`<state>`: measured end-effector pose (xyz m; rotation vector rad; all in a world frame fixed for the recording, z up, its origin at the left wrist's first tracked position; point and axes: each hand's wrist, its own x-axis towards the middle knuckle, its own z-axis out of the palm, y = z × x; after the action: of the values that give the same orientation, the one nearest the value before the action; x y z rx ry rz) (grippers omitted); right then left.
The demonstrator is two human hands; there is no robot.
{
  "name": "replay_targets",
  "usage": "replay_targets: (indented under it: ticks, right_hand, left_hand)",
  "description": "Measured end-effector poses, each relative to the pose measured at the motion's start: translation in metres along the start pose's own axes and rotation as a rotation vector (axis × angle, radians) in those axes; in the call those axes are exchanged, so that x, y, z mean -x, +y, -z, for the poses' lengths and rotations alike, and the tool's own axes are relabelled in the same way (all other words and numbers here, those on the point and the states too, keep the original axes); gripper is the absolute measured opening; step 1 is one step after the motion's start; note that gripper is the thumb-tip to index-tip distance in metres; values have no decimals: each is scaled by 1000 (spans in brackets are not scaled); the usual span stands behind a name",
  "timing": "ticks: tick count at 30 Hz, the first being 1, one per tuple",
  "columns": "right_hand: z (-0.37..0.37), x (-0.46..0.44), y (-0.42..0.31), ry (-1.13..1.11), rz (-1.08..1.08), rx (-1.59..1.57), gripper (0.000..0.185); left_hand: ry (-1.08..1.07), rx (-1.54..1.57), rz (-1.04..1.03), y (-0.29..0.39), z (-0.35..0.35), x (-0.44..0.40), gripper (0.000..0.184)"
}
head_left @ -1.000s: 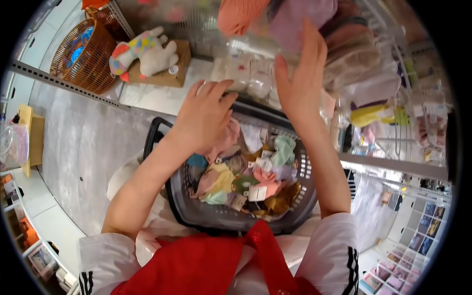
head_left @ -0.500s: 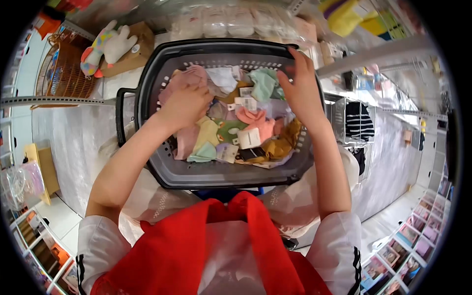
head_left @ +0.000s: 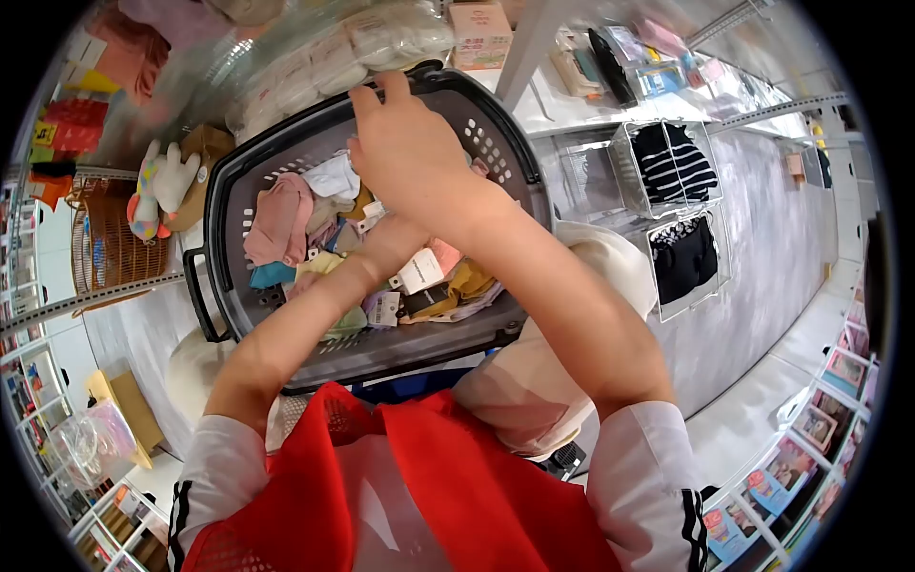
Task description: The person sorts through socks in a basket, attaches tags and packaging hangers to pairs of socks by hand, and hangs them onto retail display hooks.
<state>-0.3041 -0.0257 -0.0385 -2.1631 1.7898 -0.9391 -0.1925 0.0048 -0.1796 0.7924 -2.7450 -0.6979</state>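
Observation:
A dark grey plastic shopping basket [head_left: 315,367] with a black rim sits tilted in front of me, across my knees. Inside are many small pastel fabric pieces with tags that look like socks, among them a pink one [head_left: 279,221], a white one [head_left: 332,178] and a mustard one [head_left: 460,289]. A white tag [head_left: 420,272] lies among them. My right hand [head_left: 405,143] is hooked over the far rim, fingers outside and thumb inside. Beneath my right forearm, my left hand [head_left: 405,234] reaches into the fabric, its fingers hidden.
Plastic-wrapped white packs [head_left: 334,62] line the shelf behind the basket. Wire baskets with striped cloth [head_left: 677,167] and black cloth [head_left: 681,262] stand right. A plush toy [head_left: 172,176] and wicker basket [head_left: 119,229] are at left. A metal upright [head_left: 529,57] rises at the back.
My right hand has gone from the right end of the basket to the middle of its far rim. My left hand has moved right, under my right forearm. The view has turned rightward.

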Motion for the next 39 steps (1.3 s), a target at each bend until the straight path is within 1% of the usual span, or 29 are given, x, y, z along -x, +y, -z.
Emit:
replay_targets:
  ticks: [1, 3, 4, 7, 9, 11, 12, 13, 14, 15, 16, 17, 18, 21, 22, 23, 24, 25, 26, 27, 28, 29, 31, 32, 35, 36, 38, 39]
  right_hand:
    - [-1, 0, 1, 45, 24, 5, 24]
    - [2, -1, 3, 46, 2, 12, 24]
    - [2, -3, 3, 47, -11, 19, 24]
    - [3, -3, 1, 3, -39, -32, 26]
    - [0, 0, -1, -51, -47, -148, 30]
    - [-5, -1, -4, -114, -40, -320, 35]
    - [1, -1, -10, -290, -130, -412, 41]
    - [-3, -1, -11, -351, -91, -515, 41]
    - [-11, 0, -9, -416, -54, -614, 41]
    - [-14, -1, -12, -488, -20, -709, 42]
    - [-15, 1, -15, -551, -28, -796, 56]
    - [-13, 5, -22, -562, -68, -767, 62]
    - [-9, 7, -29, -565, -104, -736, 69]
    - [-4, -1, -40, -574, -94, -786, 89]
    - [-3, -3, -40, -569, -45, -736, 89]
    - [-4, -4, -41, -561, 0, -688, 89]
    - [-8, -4, -40, -455, 101, -671, 80]
    - [-15, -6, -34, -434, 122, -678, 74]
    - [-19, -8, -29, -410, 142, -685, 69]
    - [-22, -10, -26, -384, 159, -692, 64]
    - [-25, -8, -26, -231, 71, -679, 38]
    - [-24, -9, -25, -236, -86, -749, 32]
    - [-20, -13, -20, -237, -412, -881, 21]
    - [-16, -16, -18, -211, -402, -822, 16]
    - [-6, -28, -22, -154, -489, -835, 17]
    - [-9, -29, -19, -114, -475, -871, 18]
    - [-9, -32, -14, -122, -528, -928, 19]
    - [-10, -32, -11, -126, -556, -957, 20]
  left_hand:
    - [-98, -50, -25, -4, 1, 6, 24]
    - [-288, -155, -66, -5, 14, 17, 23]
    - [-320, -96, -27, 1, 27, 25, 23]
    - [-140, 83, 143, 5, 64, 54, 25]
    - [-70, 388, 457, 12, 97, 66, 27]
    - [55, 675, 634, 12, 118, 74, 28]
    - [138, 808, 648, 9, 125, 78, 29]
    - [224, 941, 656, 5, 131, 82, 29]
    - [362, 1002, 613, 2, 128, 82, 27]
    - [399, 1135, 624, -1, 129, 80, 27]
    - [446, 1278, 639, -3, 130, 75, 26]
    - [502, 1428, 660, -2, 131, 74, 26]
    - [440, 1442, 692, 3, 141, 71, 25]
    - [356, 1746, 640, -12, 140, 72, 25]
    - [443, 1789, 709, -12, 138, 70, 23]
    - [424, 1817, 682, -17, 138, 73, 22]
    - [400, 1844, 654, -22, 139, 75, 21]
    - [373, 1871, 626, -25, 139, 76, 21]
    - [408, 1773, 674, -21, 143, 73, 17]
    - [352, 1639, 671, -21, 145, 74, 17]
    - [294, 1503, 666, -21, 147, 75, 19]
    - [235, 1367, 659, -21, 148, 75, 21]
    - [226, 792, 578, -14, 151, 74, 26]
    - [216, 505, 526, -11, 152, 73, 29]
    - [141, -199, 277, -25, 147, 79, 44]
    - [205, -175, 269, -27, 145, 78, 46]
    - [328, -123, 252, -29, 142, 75, 50]
    - [386, -47, 246, -28, 141, 71, 49]
